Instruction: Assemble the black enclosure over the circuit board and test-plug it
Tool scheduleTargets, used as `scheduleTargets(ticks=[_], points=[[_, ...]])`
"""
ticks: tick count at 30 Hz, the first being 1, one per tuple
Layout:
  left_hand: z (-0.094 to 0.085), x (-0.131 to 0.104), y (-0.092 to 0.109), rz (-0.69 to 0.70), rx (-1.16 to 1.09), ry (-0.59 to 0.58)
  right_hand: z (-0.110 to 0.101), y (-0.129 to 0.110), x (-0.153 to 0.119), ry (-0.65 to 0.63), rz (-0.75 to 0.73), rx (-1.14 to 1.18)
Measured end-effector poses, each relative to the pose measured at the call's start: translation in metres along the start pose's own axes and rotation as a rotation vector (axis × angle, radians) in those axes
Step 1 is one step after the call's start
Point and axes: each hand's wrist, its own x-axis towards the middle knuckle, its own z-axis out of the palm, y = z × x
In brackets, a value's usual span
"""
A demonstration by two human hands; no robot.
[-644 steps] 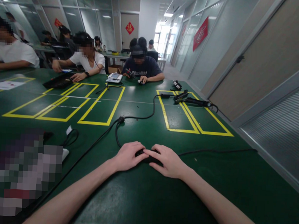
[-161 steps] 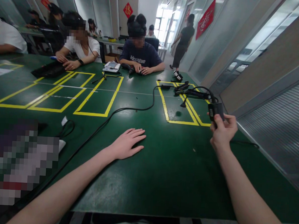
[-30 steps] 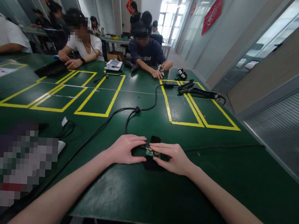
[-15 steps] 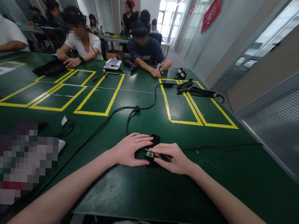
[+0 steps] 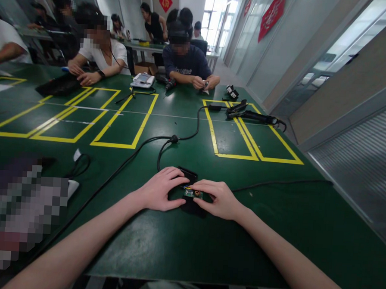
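My right hand is closed in a pinch on a small green circuit board, which carries a copper coil and has thin coloured wires at its upper edge. Below the board lies a black plastic case half, partly covered by it. Another black case part sits just above, angled on the table. My left hand rests to the left of these parts with fingers and thumb spread apart. Its fingertips reach the upper black part, and the thumb tip is close to the lower one, near the board's left end.
A black cable with a plug crosses the green table. Black cabled tools lie at the far right. A drill and a white device are opposite, near two seated people. Blurred items lie at the left.
My left fingers have drawn back, uncovering more of the upper black part. The board now lies flatter to view in my right hand. The whole view has shifted slightly.
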Motion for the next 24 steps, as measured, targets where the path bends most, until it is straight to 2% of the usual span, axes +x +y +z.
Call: scheduleTargets(ticks=[6, 13, 18, 24], points=[[0.0, -0.001, -0.001, 0.005, -0.046, -0.027, -0.003, 0.009, 0.0, 0.061, 0.059, -0.018], [0.0, -0.003, -0.002, 0.014, -0.074, 0.031, -0.003, 0.01, 0.002, -0.01, 0.086, -0.08], [0.001, -0.003, 0.001, 0.019, -0.012, 0.09, -0.004, 0.013, 0.004, 0.006, 0.105, -0.202], [0.003, -0.003, 0.001, -0.044, 0.043, 0.082, -0.005, 0.017, 0.007, -0.017, 0.095, -0.293]])
